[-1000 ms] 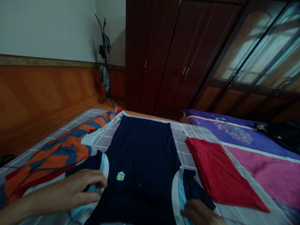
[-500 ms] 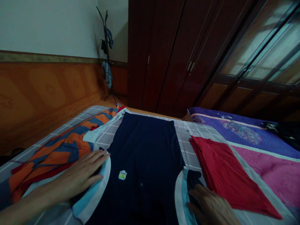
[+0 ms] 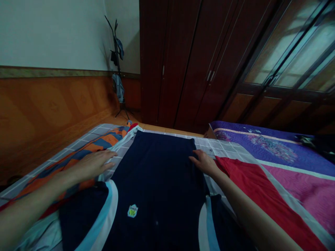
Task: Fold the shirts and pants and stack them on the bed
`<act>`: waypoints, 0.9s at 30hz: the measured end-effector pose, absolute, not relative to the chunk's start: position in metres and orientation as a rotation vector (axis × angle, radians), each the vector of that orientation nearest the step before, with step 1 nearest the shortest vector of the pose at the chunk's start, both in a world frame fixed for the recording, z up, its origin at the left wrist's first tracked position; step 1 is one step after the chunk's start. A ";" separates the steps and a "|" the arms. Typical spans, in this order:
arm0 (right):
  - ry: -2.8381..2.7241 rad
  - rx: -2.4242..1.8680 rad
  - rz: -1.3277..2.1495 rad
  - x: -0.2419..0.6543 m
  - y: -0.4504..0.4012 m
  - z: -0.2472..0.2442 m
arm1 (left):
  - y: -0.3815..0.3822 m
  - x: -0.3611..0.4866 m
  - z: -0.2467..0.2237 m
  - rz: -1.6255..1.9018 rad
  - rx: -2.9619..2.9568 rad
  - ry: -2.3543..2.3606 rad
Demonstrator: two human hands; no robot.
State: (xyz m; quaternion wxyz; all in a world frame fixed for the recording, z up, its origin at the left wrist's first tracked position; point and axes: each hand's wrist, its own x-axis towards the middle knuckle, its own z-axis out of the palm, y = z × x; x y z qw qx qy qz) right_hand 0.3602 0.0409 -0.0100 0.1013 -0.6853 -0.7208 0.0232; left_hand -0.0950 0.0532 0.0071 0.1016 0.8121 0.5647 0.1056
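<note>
A navy shirt [image 3: 159, 174] lies spread flat on the bed, its hem toward the far edge. White and light-blue bands run along its sleeves, and a small tennis badge [image 3: 132, 211] sits on the chest. My left hand [image 3: 96, 163] is open just left of the shirt's side, fingers stretched forward above the bedding and striped cloth. At the shirt's far right edge, my right hand [image 3: 205, 163] rests with its thumb and fingers apart, the fingertips at the fabric near the hem corner.
Orange-and-grey striped clothing [image 3: 104, 141] lies along the left. A folded red garment [image 3: 251, 181] is to the right on the checked bedsheet [image 3: 227, 148]. Beyond are a purple and pink bedcover [image 3: 295, 153], a dark wardrobe [image 3: 180, 62] and a coat stand [image 3: 117, 62].
My right hand has moved from the right sleeve up to the shirt's far right edge. My left hand has left the other sleeve and shifted forward. The sleeves now lie spread outward.
</note>
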 end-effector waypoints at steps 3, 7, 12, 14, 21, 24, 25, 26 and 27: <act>-2.100 -2.062 0.052 0.377 0.077 -0.031 | 0.106 -0.066 -0.010 0.313 2.541 1.478; -2.002 -2.123 0.020 0.397 0.104 -0.052 | 0.164 -0.037 -0.041 0.330 2.567 1.531; -1.754 -2.211 -0.077 0.413 0.139 -0.062 | 0.217 -0.013 -0.057 0.443 2.383 1.941; -1.670 -2.239 -0.103 0.416 0.153 -0.064 | 0.232 -0.006 -0.056 0.455 2.294 2.084; -1.560 -2.257 -0.128 0.425 0.178 -0.068 | 0.256 0.002 -0.057 0.524 2.088 2.266; -1.534 -2.262 -0.122 0.427 0.181 -0.068 | 0.258 0.000 -0.059 0.548 2.004 2.289; -1.528 -2.264 -0.121 0.427 0.181 -0.068 | 0.258 -0.001 -0.059 0.550 1.983 2.295; -1.525 -2.266 -0.120 0.427 0.181 -0.067 | 0.259 -0.001 -0.060 0.551 1.967 2.302; -1.524 -2.268 -0.120 0.426 0.181 -0.067 | 0.260 0.000 -0.060 0.550 1.955 2.311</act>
